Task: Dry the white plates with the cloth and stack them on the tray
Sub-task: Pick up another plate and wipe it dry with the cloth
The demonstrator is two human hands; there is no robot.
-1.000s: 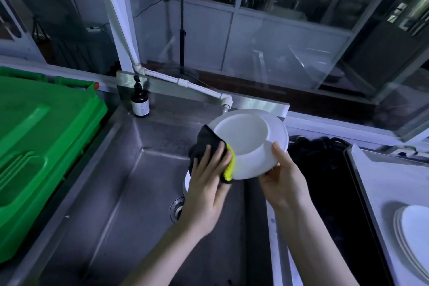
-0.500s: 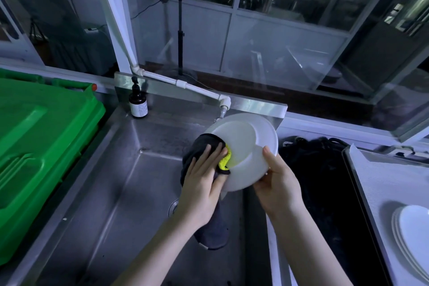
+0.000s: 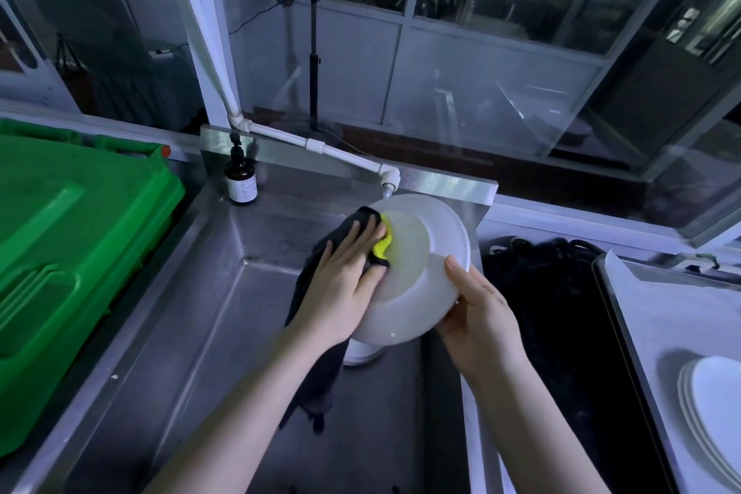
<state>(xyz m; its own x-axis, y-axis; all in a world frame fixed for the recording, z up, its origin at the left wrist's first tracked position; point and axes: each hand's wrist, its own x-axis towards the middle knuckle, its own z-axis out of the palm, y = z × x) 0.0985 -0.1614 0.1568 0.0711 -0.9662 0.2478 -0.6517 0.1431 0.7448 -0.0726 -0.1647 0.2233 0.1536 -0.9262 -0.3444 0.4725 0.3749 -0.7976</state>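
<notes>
Plate [image 3: 417,273] tilted over sink [image 3: 192,313]. Right hand [image 3: 481,317] grips its rim. Left hand [image 3: 345,277], fingers flat, presses cloth [image 3: 320,381] on it. Stack [image 3: 713,405] on tray [image 3: 661,305], right.

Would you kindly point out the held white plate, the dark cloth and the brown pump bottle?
Round white plate [image 3: 454,241]: head view, right rim.
Dark yellow-edged cloth [image 3: 319,383]: head view, hanging tail.
Brown glass pump bottle [image 3: 241,187]: head view, label.
</notes>
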